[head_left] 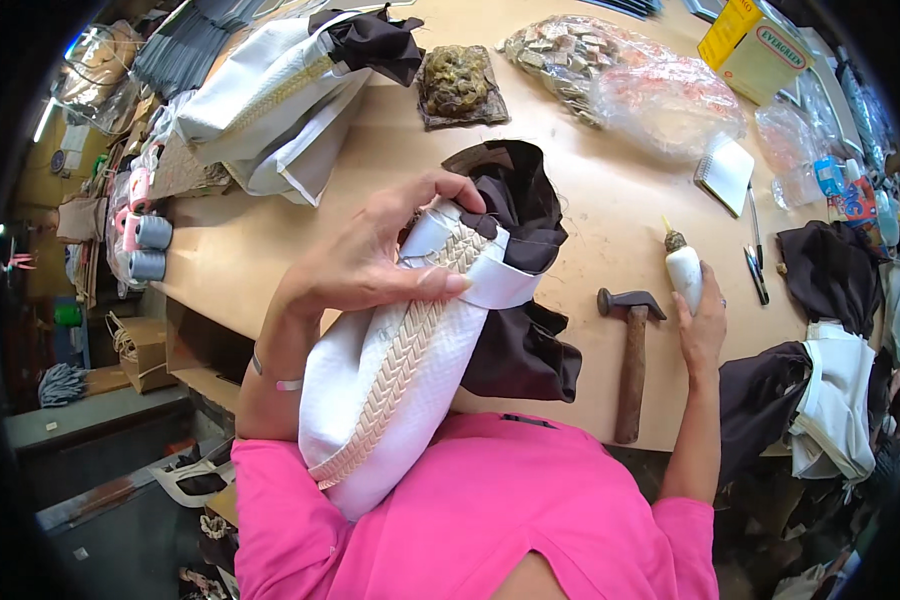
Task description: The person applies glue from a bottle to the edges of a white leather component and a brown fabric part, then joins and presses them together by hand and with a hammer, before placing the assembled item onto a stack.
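Note:
My left hand [362, 262] is closed on the upper edge of a white bag piece [355, 410], thumb in front and fingers over the top. A tan braided strip runs down the piece, and a white band crosses near its top. Dark brown lining [520, 190] spills out of the open end on the right. My right hand [707, 325] is wrapped round a white squeeze bottle [683, 278] with a narrow yellowish nozzle pointing up, its neck crusted brown. A hammer [632, 370] with a wooden handle lies just left of that hand.
Another white bag piece [270, 110] lies at the far left, beside a crusted brown lump [457, 82]. Plastic bags of small pieces [610, 75], a yellow box [755, 50], a notepad [725, 175] and pens [756, 275] lie farther right. Thread spools [150, 232] stand at the table's left edge.

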Tool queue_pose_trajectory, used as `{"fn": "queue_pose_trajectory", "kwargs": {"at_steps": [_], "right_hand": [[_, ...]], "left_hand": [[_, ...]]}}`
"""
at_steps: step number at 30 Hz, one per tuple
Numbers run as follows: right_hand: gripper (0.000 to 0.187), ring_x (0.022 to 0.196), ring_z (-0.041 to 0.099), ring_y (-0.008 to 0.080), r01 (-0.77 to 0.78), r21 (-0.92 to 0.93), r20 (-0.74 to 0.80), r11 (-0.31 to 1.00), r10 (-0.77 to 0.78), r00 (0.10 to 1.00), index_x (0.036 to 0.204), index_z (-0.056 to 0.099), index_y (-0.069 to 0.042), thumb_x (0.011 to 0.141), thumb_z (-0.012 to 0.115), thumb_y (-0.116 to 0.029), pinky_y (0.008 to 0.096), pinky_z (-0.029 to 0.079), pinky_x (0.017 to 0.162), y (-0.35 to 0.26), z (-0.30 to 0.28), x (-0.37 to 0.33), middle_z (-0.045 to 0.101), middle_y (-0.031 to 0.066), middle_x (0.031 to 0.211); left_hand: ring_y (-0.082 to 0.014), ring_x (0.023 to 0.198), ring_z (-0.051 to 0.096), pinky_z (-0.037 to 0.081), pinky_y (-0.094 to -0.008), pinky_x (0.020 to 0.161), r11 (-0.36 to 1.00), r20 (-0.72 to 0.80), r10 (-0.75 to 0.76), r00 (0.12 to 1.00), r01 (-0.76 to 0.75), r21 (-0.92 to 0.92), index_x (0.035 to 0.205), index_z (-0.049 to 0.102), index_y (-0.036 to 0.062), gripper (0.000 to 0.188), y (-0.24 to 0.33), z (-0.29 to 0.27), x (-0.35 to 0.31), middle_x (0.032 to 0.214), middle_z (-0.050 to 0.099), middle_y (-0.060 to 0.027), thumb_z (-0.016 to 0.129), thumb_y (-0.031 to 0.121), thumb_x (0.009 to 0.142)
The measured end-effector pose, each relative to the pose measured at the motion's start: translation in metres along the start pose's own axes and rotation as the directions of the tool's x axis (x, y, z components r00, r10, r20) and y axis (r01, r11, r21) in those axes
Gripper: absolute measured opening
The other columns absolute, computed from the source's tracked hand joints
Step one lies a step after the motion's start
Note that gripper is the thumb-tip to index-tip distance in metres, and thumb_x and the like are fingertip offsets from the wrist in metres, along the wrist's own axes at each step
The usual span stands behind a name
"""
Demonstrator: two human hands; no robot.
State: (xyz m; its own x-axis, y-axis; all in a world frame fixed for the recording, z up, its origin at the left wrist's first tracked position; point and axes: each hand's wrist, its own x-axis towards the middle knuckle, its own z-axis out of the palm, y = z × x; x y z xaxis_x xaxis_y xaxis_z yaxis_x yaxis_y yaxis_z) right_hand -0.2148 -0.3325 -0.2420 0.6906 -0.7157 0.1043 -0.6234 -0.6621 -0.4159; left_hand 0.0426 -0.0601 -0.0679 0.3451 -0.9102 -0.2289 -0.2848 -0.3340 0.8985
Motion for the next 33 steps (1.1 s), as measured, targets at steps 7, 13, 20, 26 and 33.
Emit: {"fn": "queue_pose_trajectory", "kwargs": {"at_steps": [7,13,20,26,33], "right_hand": [[0.066,0.083,0.056,0.0220,-0.254,0.934,0.271,0.253,-0.033,0.962,0.123,0.032,-0.005,0.067,0.066,-0.018,0.0306,0.049,0.062,-0.041,-0.049,0.010,0.050,0.0139,0.102],[0.070,0.086,0.055,0.0207,-0.142,0.921,0.239,0.362,-0.241,0.941,0.115,0.041,-0.002,0.056,0.070,-0.026,0.0263,0.049,0.057,-0.108,-0.100,0.024,0.050,0.0145,0.102],[0.058,0.091,0.052,0.0285,0.432,0.715,-0.185,0.549,-0.448,0.875,0.106,0.048,0.000,0.058,0.066,-0.027,0.0350,0.045,0.071,-0.144,-0.128,0.029,0.051,0.0230,0.100],[0.050,0.092,0.049,0.0342,0.724,0.521,-0.153,0.451,-0.786,0.599,0.104,0.050,0.000,0.060,0.056,-0.022,0.0412,0.042,0.079,-0.161,-0.143,0.037,0.050,0.0286,0.097],[0.049,0.088,0.052,0.0318,0.776,0.415,-0.114,0.476,-0.818,0.563,0.098,0.053,0.000,0.051,0.055,-0.015,0.0406,0.042,0.080,-0.173,-0.140,0.035,0.052,0.0272,0.094]], "left_hand": [[-0.0146,0.098,0.047,0.034,-0.0254,0.087,0.984,0.084,0.079,0.993,-0.064,-0.168,0.113,0.046,-0.0005,0.062,-0.012,0.004,0.011,0.106,0.047,-0.0074,0.071,0.018,0.059],[-0.0128,0.094,0.049,0.038,-0.0239,0.082,0.952,0.088,0.089,0.992,-0.059,-0.301,0.113,0.045,-0.0032,0.065,-0.026,0.013,0.012,0.104,0.049,-0.0067,0.072,0.023,0.060],[-0.0106,0.088,0.049,0.042,-0.0228,0.076,0.843,0.092,0.114,0.989,-0.047,-0.536,0.113,0.043,0.0036,0.052,-0.038,0.019,0.013,0.098,0.051,-0.0047,0.068,0.015,0.069],[-0.0102,0.087,0.050,0.043,-0.0230,0.075,0.861,0.019,0.195,0.981,-0.162,-0.482,0.109,0.045,0.0028,0.050,-0.048,0.020,0.014,0.097,0.051,-0.0053,0.071,0.016,0.068],[-0.0121,0.092,0.051,0.039,-0.0234,0.082,0.845,0.043,0.118,0.992,-0.078,-0.529,0.110,0.043,-0.0013,0.063,-0.046,0.021,0.015,0.099,0.053,-0.0076,0.076,0.016,0.059]]}}
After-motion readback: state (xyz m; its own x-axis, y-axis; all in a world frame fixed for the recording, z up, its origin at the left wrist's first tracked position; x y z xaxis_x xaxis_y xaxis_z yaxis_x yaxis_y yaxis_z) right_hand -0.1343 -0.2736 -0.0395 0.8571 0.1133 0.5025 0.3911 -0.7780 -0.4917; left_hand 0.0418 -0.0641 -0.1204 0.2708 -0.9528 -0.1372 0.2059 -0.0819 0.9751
